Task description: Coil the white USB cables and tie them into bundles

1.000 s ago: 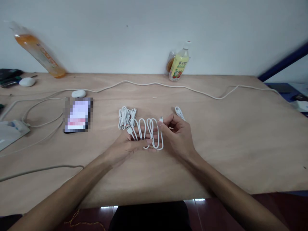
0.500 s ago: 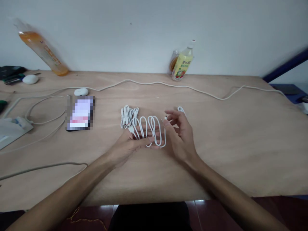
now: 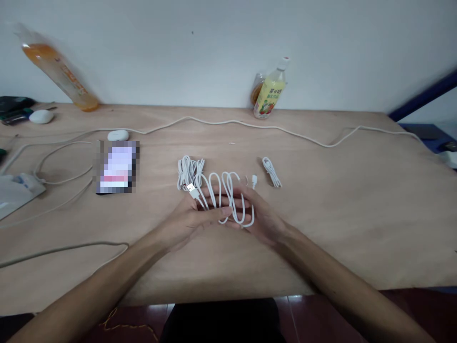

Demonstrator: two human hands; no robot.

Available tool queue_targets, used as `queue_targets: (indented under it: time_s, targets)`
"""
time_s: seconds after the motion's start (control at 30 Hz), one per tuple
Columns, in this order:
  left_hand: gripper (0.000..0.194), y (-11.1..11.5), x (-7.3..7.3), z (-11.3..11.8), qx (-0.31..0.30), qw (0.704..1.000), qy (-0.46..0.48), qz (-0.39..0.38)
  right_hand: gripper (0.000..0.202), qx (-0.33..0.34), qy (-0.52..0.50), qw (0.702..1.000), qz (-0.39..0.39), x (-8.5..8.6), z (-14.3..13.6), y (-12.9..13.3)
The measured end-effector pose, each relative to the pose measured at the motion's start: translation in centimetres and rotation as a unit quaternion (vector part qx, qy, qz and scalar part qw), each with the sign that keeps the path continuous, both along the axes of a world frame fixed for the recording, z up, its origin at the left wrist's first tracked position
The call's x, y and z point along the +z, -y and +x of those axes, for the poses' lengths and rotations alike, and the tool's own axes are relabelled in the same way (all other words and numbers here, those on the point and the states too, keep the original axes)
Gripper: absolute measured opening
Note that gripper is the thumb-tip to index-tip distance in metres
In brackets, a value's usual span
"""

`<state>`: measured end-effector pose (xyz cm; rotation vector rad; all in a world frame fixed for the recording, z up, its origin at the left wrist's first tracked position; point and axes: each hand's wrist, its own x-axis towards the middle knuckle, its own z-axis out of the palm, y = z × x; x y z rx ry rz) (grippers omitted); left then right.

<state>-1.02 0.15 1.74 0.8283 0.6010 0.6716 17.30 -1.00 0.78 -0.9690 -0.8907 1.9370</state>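
Observation:
A white USB cable [image 3: 213,186] lies in loose loops across my hands, above the table. My left hand [image 3: 194,214] holds its left loops, thumb over them and fingers underneath; the USB-A plug [image 3: 193,190] sticks out beyond that hand's fingers. My right hand [image 3: 266,219] is closed round the right-hand loops, its fingers partly hidden behind them. The cable's other, small plug [image 3: 254,181] rises just above the right hand. Behind the left hand rests a bundle of white cables [image 3: 186,169]. A smaller coiled white cable [image 3: 272,171] lies past the right hand.
To the left lie a phone [image 3: 117,166], a white earbud case [image 3: 118,136] and a white packet [image 3: 21,195]. A long white cable [image 3: 232,122] crosses the table's back. An orange drink bottle [image 3: 59,71] and a yellow-labelled bottle [image 3: 270,95] stand near the wall.
My right hand has moved from the cable's small plug down and left onto the loops, and has let the plug go. The small coiled cable behind it is now uncovered.

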Motion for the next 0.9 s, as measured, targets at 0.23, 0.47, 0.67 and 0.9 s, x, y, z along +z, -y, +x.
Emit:
queue_targets:
  time_s: [0.23, 0.47, 0.67, 0.9]
  targets:
    - [0.033, 0.1, -0.4, 0.2, 0.006, 0.997, -0.082, 0.002, 0.045, 0.053, -0.011, 0.999, 0.001, -0.3, 0.2, 0.1]
    - [0.033, 0.1, -0.6, 0.1, 0.002, 0.997, -0.08, 0.004, 0.032, 0.035, -0.031, 0.999, -0.009, -0.7, 0.1, 0.1]
    - [0.043, 0.3, -0.1, 0.4, 0.025, 0.998, -0.019, -0.05, 0.027, -0.041, -0.062, 0.996, -0.053, -0.6, -0.1, 0.0]
    - [0.05, -0.6, -1.2, -0.1, 0.064, 0.998, -0.015, 0.02, 0.029, -0.1, -0.098, 0.99, -0.029, -1.3, 0.2, -0.8]
